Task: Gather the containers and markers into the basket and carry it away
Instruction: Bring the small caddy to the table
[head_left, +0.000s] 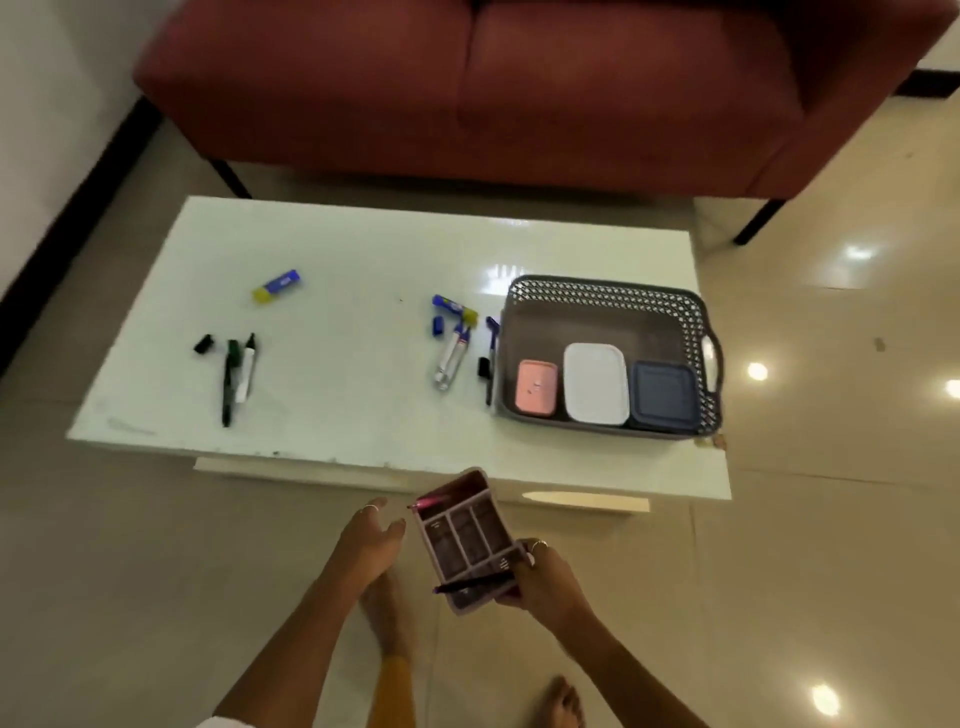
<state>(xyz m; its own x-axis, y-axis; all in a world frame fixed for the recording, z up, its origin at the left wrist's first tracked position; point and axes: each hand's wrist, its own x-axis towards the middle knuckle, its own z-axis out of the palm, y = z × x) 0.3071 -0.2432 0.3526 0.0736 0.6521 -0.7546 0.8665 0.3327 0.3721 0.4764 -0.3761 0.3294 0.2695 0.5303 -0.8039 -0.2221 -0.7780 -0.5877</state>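
Observation:
A grey lattice basket (613, 291) stands on the right end of the white table (363, 249). Inside it lie a pink container (536, 387), a white container (596, 383) and a dark blue container (663, 396). My right hand (545, 584) is shut on a pink divided tray (465, 540), held above the floor in front of the table, with a dark marker (475, 582) and a pink marker (431, 502) in it. My left hand (366, 540) hovers open just left of the tray. Loose markers lie beside the basket (453, 353) and on the left (236, 374).
A blue-yellow box (277, 285) and a black cap (203, 343) lie on the table's left half. A red sofa (519, 88) stands behind the table. Glossy tiled floor surrounds it, and my bare feet (384, 618) show below my hands.

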